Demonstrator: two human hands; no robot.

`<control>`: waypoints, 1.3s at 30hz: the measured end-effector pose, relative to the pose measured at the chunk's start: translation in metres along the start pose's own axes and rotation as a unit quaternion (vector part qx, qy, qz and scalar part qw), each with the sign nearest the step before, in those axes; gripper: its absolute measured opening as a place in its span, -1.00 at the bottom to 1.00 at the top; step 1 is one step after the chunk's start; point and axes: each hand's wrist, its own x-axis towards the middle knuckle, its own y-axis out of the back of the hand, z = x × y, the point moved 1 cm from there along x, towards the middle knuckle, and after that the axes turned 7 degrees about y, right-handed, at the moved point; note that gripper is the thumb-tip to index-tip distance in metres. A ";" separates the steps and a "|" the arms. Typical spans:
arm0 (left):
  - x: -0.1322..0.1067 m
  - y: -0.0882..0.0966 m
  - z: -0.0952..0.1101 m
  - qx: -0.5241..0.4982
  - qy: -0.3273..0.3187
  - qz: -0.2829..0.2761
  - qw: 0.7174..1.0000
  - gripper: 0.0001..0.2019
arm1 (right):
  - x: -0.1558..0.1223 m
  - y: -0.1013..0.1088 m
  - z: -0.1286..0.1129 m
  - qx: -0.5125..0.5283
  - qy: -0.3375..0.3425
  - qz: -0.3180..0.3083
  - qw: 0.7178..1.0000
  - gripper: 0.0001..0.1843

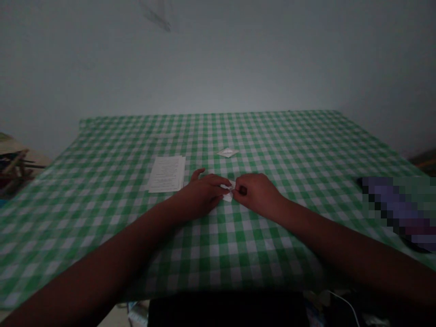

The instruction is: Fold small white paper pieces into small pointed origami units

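Observation:
A small folded piece of white paper [227,196] lies between my hands on the checked cloth, partly hidden by the fingers. My left hand [204,193] grips its left side, thumb and fingers closing on it, with one finger held out. From the right, my right hand [256,193] pinches the paper between thumb and forefinger. Just beyond the hands rests a diamond-shaped folded paper [228,152]. To the left of my left hand sits a small stack of printed sheets [166,174].
A green and white checked tablecloth [272,145] covers the table, which meets a pale wall [218,59] at the back. On the right edge lies a dark, pixel-blurred object [397,209]. A white cable [344,302] hangs below the front edge.

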 end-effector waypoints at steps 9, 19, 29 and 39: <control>0.000 0.001 0.001 0.004 0.010 -0.006 1.000 -0.67 | -0.005 -0.002 -0.012 0.004 0.031 -0.030 0.999 -0.85; 0.000 0.002 0.001 0.000 0.010 -0.011 1.000 -0.67 | -0.005 0.001 -0.010 0.012 0.020 -0.030 0.999 -0.86; 0.001 0.004 0.004 0.002 0.021 -0.021 1.000 -0.67 | -0.004 -0.001 -0.009 0.019 0.024 -0.021 0.999 -0.88; 0.001 0.004 0.005 0.004 0.022 -0.023 0.999 -0.68 | -0.006 -0.003 -0.006 0.088 0.020 -0.016 0.996 -0.87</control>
